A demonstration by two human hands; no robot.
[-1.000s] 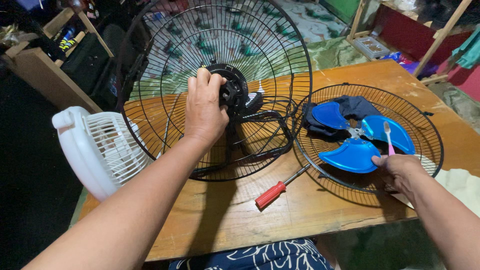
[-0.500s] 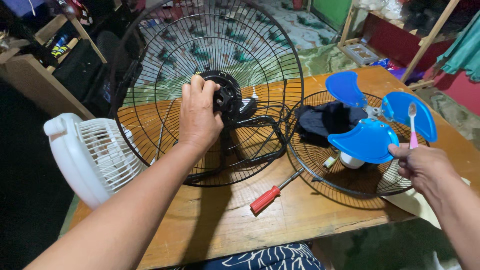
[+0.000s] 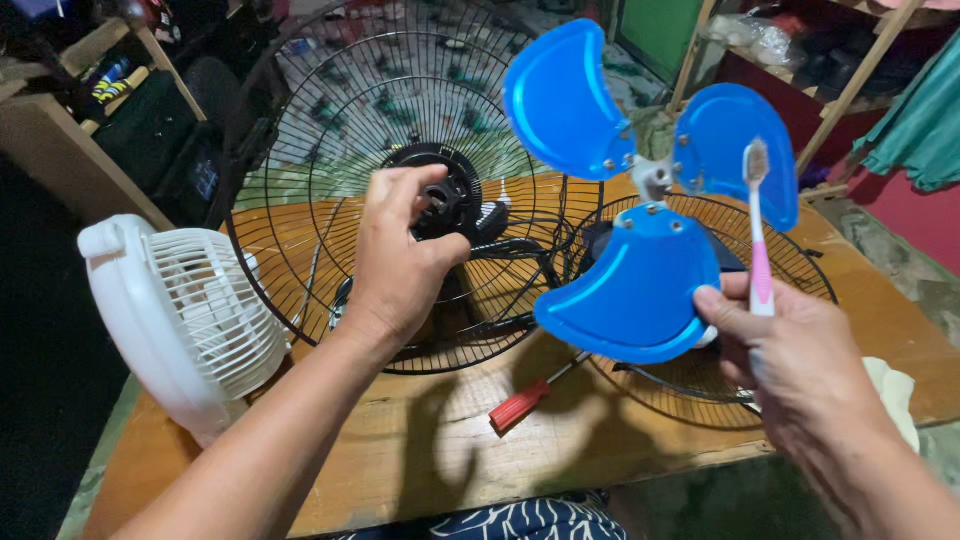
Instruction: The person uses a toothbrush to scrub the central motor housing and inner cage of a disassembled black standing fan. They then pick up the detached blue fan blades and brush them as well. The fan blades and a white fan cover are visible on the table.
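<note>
Two hands busy: my right hand (image 3: 800,370) has lifted the blade (image 3: 640,290) and toothbrush (image 3: 757,230) off the table (image 3: 600,430), left hand (image 3: 400,260) still gripping the hub (image 3: 450,195).

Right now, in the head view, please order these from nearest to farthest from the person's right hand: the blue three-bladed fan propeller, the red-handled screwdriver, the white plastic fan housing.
1. The blue three-bladed fan propeller: held in the right hand, together with a pink toothbrush.
2. The red-handled screwdriver: flat on the wooden table, left of that hand.
3. The white plastic fan housing: at the table's far left edge.
</note>
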